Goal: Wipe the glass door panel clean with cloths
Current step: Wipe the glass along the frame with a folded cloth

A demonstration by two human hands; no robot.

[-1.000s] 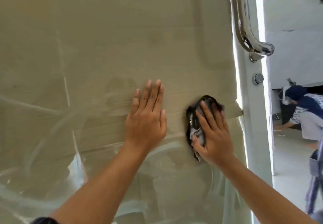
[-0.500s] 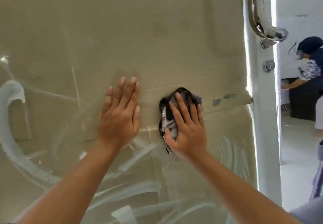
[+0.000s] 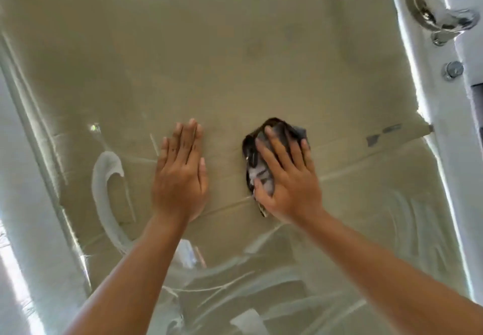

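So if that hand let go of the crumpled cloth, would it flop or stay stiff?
Probably flop: the cloth bunches in soft folds under the right hand. It likely slides easily, since the glass door panel looks smooth. It seems light, as flat fingers alone pin it.

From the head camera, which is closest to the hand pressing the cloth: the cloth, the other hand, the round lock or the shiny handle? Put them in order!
1. Cloth: right under the right hand, touching it.
2. Left hand: beside it, to the left.
3. Round lock: up on the right door frame.
4. Shiny handle: top right corner, above the lock.
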